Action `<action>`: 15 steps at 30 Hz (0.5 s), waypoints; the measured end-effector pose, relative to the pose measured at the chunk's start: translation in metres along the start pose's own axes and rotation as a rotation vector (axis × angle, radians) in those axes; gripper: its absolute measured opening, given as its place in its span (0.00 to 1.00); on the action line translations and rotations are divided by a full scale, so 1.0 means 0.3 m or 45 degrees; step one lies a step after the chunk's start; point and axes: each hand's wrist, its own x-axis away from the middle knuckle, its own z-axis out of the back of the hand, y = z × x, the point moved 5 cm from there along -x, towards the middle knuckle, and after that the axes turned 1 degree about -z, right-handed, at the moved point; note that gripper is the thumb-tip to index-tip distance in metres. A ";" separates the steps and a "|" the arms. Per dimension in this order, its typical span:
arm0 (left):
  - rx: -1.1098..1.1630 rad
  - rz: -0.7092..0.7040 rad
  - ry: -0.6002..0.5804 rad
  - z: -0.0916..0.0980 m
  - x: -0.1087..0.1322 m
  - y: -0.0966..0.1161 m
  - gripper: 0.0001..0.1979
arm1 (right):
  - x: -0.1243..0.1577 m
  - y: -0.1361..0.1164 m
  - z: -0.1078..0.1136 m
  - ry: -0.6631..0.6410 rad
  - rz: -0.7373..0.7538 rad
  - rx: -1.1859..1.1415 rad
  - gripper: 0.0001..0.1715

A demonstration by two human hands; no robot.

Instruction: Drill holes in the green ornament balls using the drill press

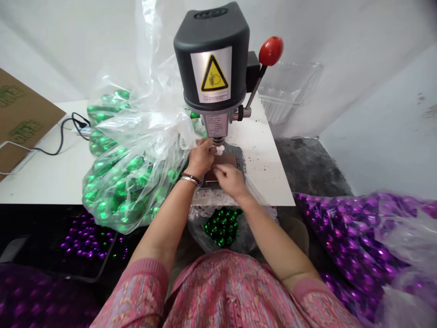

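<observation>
My left hand (pixel 202 158) is raised beside the lower end of a black bench press (pixel 212 59), its fingers bent close under the spindle (pixel 218 142). A small whitish piece (pixel 220 149) shows by those fingertips; whether they grip it is unclear. Lower and to the right, my right hand (pixel 230 178) is closed with thumb and fingers together, over a brown block (pixel 226 159) on the press base (pixel 241 159). Whatever its fingers hold is hidden. Left of my left hand lies a clear plastic bag (pixel 136 168) of shiny green balls.
The press lever has a red knob (pixel 271 51). Below the white table (pixel 273 182) edge, an open bag holds green balls (pixel 221 228). Purple balls fill a bag (pixel 358 232) at right. A clear plastic bin (pixel 290 91), black cable (pixel 61 136) and cardboard box (pixel 23 118) are behind.
</observation>
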 end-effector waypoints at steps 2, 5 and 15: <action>0.034 -0.012 -0.008 -0.010 0.014 0.000 0.08 | -0.030 0.053 0.065 0.018 -0.021 0.018 0.22; 0.129 -0.016 -0.014 -0.013 0.059 -0.003 0.08 | -0.098 0.086 0.110 -0.002 0.023 0.060 0.24; 0.099 0.074 0.176 -0.016 0.157 -0.027 0.09 | -0.193 0.060 0.014 -0.161 0.087 0.308 0.21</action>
